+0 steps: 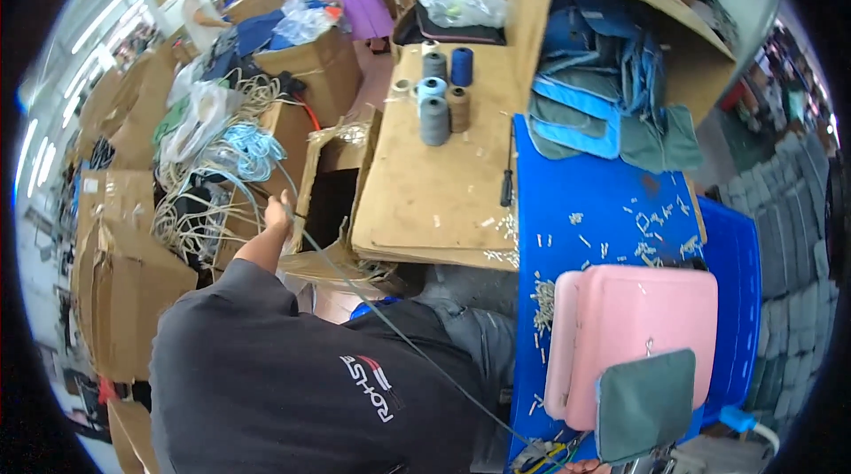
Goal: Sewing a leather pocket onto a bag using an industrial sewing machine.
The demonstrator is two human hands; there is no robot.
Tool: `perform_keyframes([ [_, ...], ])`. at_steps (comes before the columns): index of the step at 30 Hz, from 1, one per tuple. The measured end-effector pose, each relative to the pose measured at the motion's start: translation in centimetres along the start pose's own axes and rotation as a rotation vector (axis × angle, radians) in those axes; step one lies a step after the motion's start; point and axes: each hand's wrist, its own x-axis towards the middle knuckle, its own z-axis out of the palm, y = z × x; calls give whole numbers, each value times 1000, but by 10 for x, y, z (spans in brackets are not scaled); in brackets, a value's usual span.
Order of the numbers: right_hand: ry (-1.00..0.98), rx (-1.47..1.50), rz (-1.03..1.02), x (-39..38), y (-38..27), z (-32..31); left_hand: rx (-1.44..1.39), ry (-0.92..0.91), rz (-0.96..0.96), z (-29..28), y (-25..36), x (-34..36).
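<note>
My left hand [280, 215] is closed on a thin grey-green cord [390, 323], beside a tangled heap of cords. From there the cord runs in a long line across my dark shirt to my right hand [585, 467] at the bottom edge. Only part of the right hand shows; its fingers look closed around the cord's end. Beside it lie yellow-handled pliers [560, 451]. A dark green fabric piece [647, 403] rests over a pink plastic box [647, 314] on the blue table surface [576, 190]. Light blue cord [253, 151] tops the heap by my left hand.
Thread spools [433, 120] stand on a cardboard-covered table [399, 199], with a screwdriver [506, 186] at its edge. An open carton [532, 4] holds blue and green fabric pieces. Small white bits [651, 226] litter the blue surface. Two people are in the background.
</note>
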Motion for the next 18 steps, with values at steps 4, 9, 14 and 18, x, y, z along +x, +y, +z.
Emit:
perform_keyframes([
  [4, 33, 98, 25, -9, -11, 15, -1158, -314, -269, 12, 109, 51],
  [9, -104, -305, -610, 43, 64, -75, -1666, -32, 574, -175, 357, 2],
  [14, 56, -129, -256, 29, 48, -69, -1630, 601, 1288, -356, 468, -45],
  [18, 109, 44, 80, 23, 27, -61, -1150, 700, 1280, -323, 477, -103],
])
